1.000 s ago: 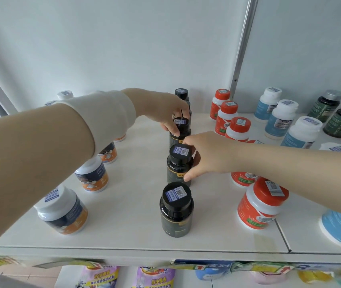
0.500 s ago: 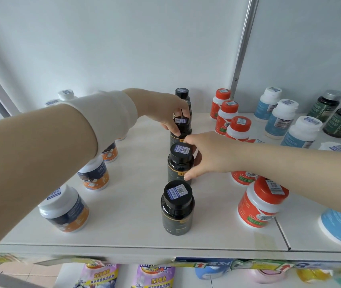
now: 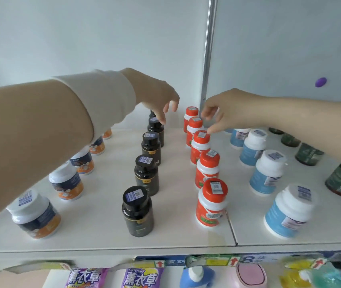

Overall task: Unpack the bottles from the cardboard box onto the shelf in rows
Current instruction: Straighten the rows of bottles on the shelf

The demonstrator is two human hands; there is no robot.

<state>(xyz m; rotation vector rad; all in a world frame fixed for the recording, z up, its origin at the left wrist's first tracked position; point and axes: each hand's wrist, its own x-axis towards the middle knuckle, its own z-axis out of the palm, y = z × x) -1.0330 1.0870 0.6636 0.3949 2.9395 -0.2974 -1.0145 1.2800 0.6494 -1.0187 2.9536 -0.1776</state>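
Head view: left hand (image 3: 157, 100) hovers released, fingers down, over black bottles (image 3: 146, 175); right hand (image 3: 223, 113), released, hovers at 3 o'clock over red-capped bottles (image 3: 207, 171). Bottles stand upright on shelf (image 3: 103, 204), rows running 6 to 12 o'clock.

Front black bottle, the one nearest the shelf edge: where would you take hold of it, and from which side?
Probably the round body just under the black cap, coming from the front. The front black bottle stands upright at the shelf edge with bare shelf left and right; the next black bottle stands behind it, so a rear approach is crowded.
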